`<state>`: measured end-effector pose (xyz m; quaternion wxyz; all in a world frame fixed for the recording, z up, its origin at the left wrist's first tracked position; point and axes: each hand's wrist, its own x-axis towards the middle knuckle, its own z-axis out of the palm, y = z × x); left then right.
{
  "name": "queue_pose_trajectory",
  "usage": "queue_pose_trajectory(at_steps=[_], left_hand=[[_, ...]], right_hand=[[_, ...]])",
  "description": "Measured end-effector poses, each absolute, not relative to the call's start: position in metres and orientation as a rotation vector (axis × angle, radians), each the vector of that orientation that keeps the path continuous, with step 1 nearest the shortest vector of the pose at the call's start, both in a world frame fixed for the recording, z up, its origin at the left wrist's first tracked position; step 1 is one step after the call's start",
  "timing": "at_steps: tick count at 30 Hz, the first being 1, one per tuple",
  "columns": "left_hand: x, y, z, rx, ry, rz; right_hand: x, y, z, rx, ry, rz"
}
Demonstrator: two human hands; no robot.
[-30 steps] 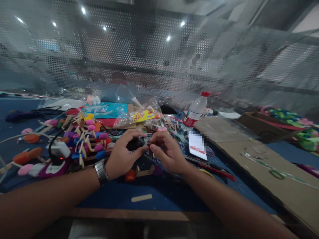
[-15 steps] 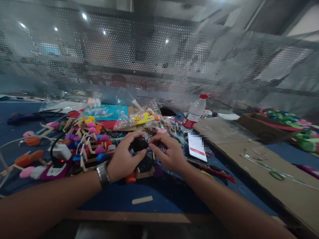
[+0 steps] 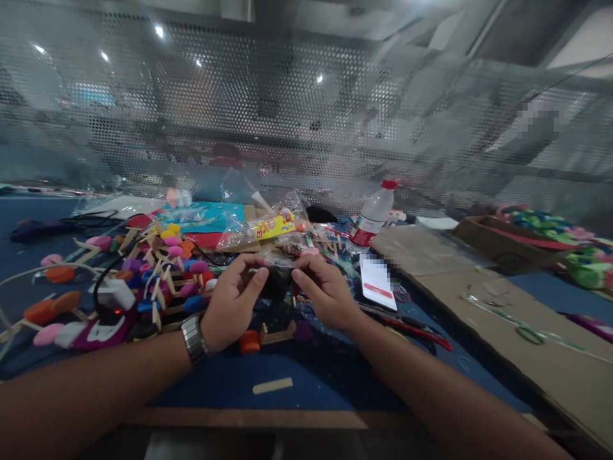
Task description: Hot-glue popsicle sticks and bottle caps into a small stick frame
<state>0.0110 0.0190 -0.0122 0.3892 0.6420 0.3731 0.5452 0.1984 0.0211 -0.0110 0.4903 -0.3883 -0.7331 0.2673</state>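
Between my two hands is a small black object (image 3: 275,284), its kind unclear, with what looks like clear plastic film (image 3: 280,260) along its top. My left hand (image 3: 234,300), below a metal-banded watch (image 3: 194,337), grips the left side with thumb and fingers. On the opposite side, the thumb and fingertips of my right hand (image 3: 326,294) pinch the edge. Just below lie an orange clay piece (image 3: 249,342) and some joined wooden sticks (image 3: 278,333). A single craft stick (image 3: 272,386) rests closer to the front edge.
Left of my hands spreads a heap of coloured clay pieces on sticks (image 3: 163,281), beside a purple power strip (image 3: 103,331). A bottle (image 3: 371,217), a phone (image 3: 378,283) and red-handled pliers (image 3: 428,333) are to the right. Cardboard (image 3: 483,319) covers the far right.
My left thumb has lifted, and both hands now hold the black object's upper edge from either side. The object sits slightly lower, with more clear film showing above it.
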Motion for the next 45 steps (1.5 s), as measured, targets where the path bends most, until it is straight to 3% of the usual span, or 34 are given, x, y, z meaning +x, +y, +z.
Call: queue_pose_trajectory(at_steps=[18,32,45], left_hand=[[0.009,0.017,-0.012,1.761,0.852,1.317],[0.009,0.014,-0.008,1.743,0.972,1.397],[0.01,0.009,-0.008,1.788,0.882,1.326]], right_hand=[[0.199,0.019,-0.008,-0.668,-2.018,0.494],[0.204,0.018,-0.007,-0.757,-1.869,0.488],[0.201,0.018,-0.007,-0.741,-2.126,0.31]])
